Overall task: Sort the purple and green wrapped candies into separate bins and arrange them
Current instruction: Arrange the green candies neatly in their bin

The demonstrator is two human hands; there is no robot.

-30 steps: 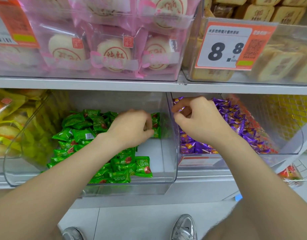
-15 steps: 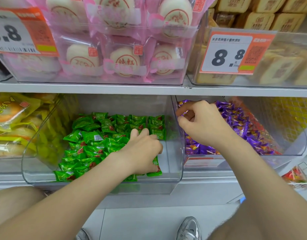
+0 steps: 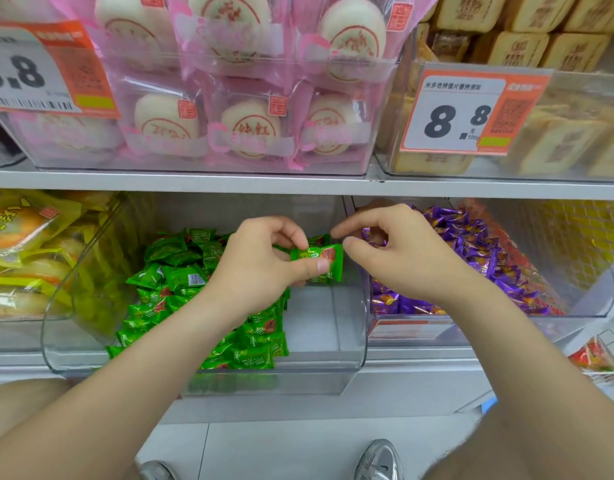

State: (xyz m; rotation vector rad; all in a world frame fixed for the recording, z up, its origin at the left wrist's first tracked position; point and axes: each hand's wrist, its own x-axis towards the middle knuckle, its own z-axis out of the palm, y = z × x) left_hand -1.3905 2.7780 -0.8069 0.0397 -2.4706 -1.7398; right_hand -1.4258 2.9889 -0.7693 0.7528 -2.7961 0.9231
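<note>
- The left hand (image 3: 260, 268) pinches a green candy (image 3: 317, 258) between thumb and fingertips, with its other fingers curled in.
- The candy's long axis runs left to right, nearly level. Its crimped right end points at the right hand (image 3: 402, 251), and its left end sits under the left fingers. The print on the wrapper is too small to read.
- The right hand has curled fingers, with thumb and forefinger a little apart. The thumb tip is just beside the candy's right end — touching or not, I cannot tell. A scrap of purple wrapper shows under its fingers, and I cannot tell whether it is held.
- Below the left hand and wrist, the green candies (image 3: 173, 282) lie heaped in a clear bin (image 3: 208, 375); one shows a barcode.
- Under and beyond the right hand, the purple candies (image 3: 471, 244) fill a second bin (image 3: 593, 299).
- Above the right hand, an orange price tag (image 3: 465, 112) reads "8.8" and "500g".
- Up and left of the left hand, another tag (image 3: 38, 71) shows ".8" — its first digit is cut off.
- Above both hands sit pink-wrapped cakes (image 3: 250, 129) with red stamps.
</note>
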